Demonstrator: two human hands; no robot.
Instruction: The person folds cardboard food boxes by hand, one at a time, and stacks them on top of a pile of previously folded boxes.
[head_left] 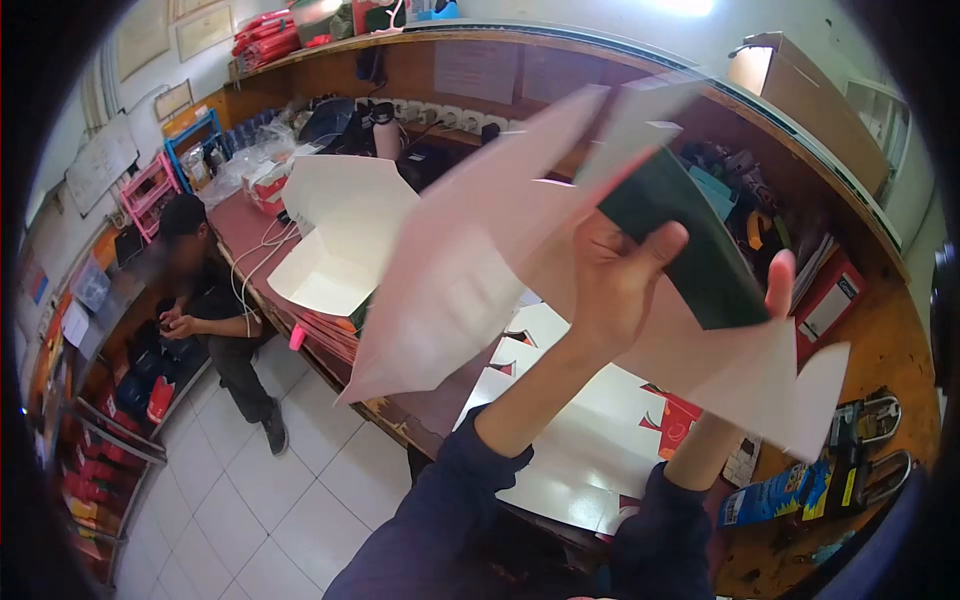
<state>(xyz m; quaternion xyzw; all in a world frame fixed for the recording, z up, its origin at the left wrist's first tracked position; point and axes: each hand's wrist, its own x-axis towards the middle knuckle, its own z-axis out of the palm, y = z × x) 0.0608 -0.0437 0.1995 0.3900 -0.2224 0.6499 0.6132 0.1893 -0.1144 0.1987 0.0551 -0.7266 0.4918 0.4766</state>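
Observation:
A large white cardboard box blank [450, 300] with a dark green panel [690, 235] is held up in front of me, its flaps partly folded and smeared by motion. My left hand [620, 275] grips it near the middle, thumb along the green panel. The blank mostly hides my right hand [780, 288]; one digit shows over the green panel's lower right edge. Below my forearms, flat white cardboard sheets [570, 450] with red and dark printing lie on the table. An open white box [345, 265] stands further left on the table.
A seated person [205, 300] is at the left, beyond the tiled floor [290, 490]. A wooden shelf [560, 45] runs along the back. At the right lie a blue-and-yellow package [780, 495] and a red binder [830, 300]. White cables [255, 260] hang over the table's left edge.

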